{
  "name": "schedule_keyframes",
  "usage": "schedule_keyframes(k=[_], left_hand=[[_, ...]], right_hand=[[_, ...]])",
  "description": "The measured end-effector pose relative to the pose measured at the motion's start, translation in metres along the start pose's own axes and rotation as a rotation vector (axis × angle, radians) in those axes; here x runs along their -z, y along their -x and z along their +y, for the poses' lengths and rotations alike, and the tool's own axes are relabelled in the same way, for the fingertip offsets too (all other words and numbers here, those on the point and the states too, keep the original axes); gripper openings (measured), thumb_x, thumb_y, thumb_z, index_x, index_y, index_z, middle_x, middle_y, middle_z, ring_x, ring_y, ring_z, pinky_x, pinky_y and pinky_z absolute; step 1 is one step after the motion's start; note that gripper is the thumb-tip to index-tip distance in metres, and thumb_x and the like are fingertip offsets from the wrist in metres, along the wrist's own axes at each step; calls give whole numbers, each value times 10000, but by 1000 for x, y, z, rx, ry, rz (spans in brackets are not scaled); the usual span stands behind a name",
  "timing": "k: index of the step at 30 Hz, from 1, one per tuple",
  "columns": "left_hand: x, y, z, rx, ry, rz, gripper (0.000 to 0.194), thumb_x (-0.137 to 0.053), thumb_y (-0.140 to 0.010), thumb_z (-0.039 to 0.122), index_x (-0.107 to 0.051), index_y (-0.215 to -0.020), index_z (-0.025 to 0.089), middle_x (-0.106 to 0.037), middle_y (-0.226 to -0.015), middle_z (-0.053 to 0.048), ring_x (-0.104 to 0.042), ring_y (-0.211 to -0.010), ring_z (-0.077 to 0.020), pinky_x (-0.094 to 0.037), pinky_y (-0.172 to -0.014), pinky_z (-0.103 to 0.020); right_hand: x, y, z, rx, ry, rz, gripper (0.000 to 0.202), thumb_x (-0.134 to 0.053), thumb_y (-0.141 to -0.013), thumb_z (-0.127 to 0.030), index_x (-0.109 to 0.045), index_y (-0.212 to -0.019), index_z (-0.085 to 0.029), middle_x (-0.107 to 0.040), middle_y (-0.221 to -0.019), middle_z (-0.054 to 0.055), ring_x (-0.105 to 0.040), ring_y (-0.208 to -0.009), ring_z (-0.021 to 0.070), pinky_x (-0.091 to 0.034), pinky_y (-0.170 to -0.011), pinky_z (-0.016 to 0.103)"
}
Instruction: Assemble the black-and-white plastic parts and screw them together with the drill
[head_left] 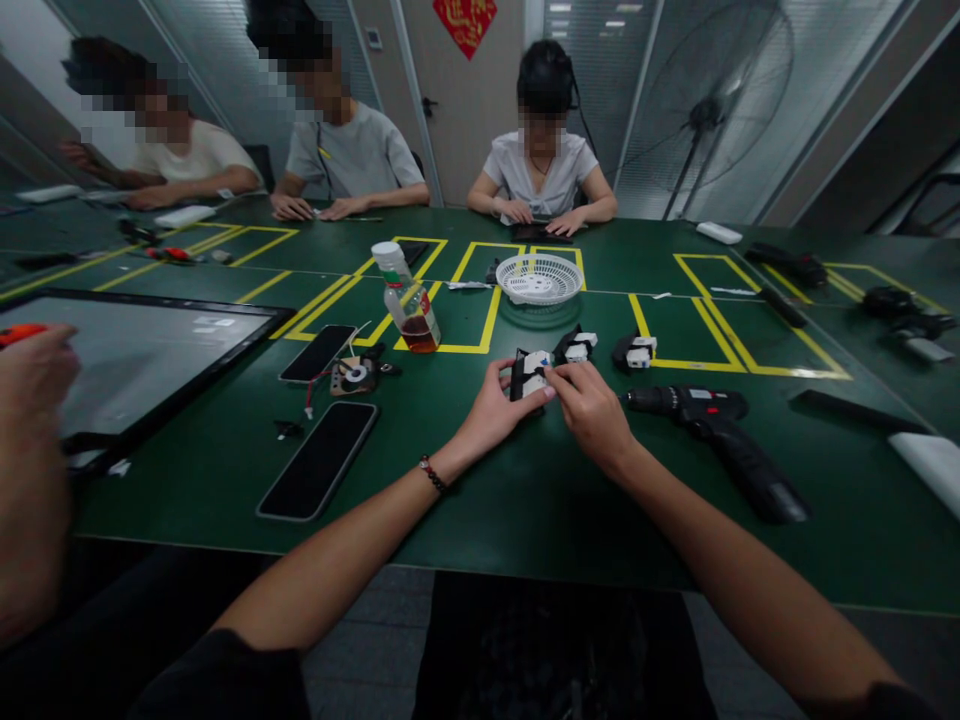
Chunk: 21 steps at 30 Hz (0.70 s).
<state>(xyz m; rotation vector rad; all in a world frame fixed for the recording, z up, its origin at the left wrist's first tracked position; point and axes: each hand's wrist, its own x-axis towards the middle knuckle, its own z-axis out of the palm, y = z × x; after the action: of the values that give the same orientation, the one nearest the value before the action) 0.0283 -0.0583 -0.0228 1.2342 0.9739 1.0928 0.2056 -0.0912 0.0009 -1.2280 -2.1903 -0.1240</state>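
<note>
A small black and white part (531,372) is held just above the green table. My left hand (496,408) wraps round its left and lower side, thumb on the near edge. My right hand (591,408) pinches at its right side with thumb and forefinger; whether those fingertips grip the part itself or a smaller piece is hidden. Two similar black and white parts lie beyond my hands, one (577,346) close behind my right hand and another (636,350) farther right. A black power drill (712,420) rests right of my right hand.
Left of my hands are two phones (319,462) (319,354), a small motor with wires (354,375) and a bottle (409,305). A white basket (538,280) stands beyond. A framed panel (157,360) and a neighbour's hand (34,400) are far left. Three people sit opposite.
</note>
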Motion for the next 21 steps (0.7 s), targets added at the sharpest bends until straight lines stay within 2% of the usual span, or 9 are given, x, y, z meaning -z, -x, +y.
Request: schedule_keyframes(k=[5, 10, 15, 21], left_hand=[[5, -4, 1, -4, -33, 18, 856, -880, -658, 337, -418, -1366, 197, -632, -1236, -171, -671, -1045, -260, -569, -903, -491], [11, -4, 12, -15, 1, -69, 841, -880, -657, 268, -424, -1360, 202, -624, -1280, -166, -662, -1090, -242, -523, -998, -475], [13, -1, 24, 65, 87, -171, 768, -837, -731, 294, -419, -1370, 219, -612, -1291, -155, -650, -1115, -263, -583, -917, -475], [11, -1, 29, 117, 105, -139, 527, -737, -831, 411, -521, -1273, 219, -646, -1200, -131, -671, -1059, -268, -635, -793, -457]], right_hand=[[-1, 0, -3, 29, 19, -23, 460, -368, -1003, -120, -506, -1439, -172, -602, -1256, 172, -527, -1158, 322, -495, -993, 495], [-2, 3, -7, 53, 5, -11, 526, -363, -987, -81, -423, -1501, -176, -556, -1332, 178, -495, -1221, 329, -480, -1026, 518], [-3, 6, -7, 63, 36, -14, 522, -343, -990, -65, -408, -1505, -115, -537, -1345, 211, -467, -1253, 337, -492, -1021, 502], [1, 6, -11, 101, 69, -31, 485, -332, -1013, -92, -440, -1484, -130, -526, -1364, 194, -462, -1259, 328, -508, -1002, 475]])
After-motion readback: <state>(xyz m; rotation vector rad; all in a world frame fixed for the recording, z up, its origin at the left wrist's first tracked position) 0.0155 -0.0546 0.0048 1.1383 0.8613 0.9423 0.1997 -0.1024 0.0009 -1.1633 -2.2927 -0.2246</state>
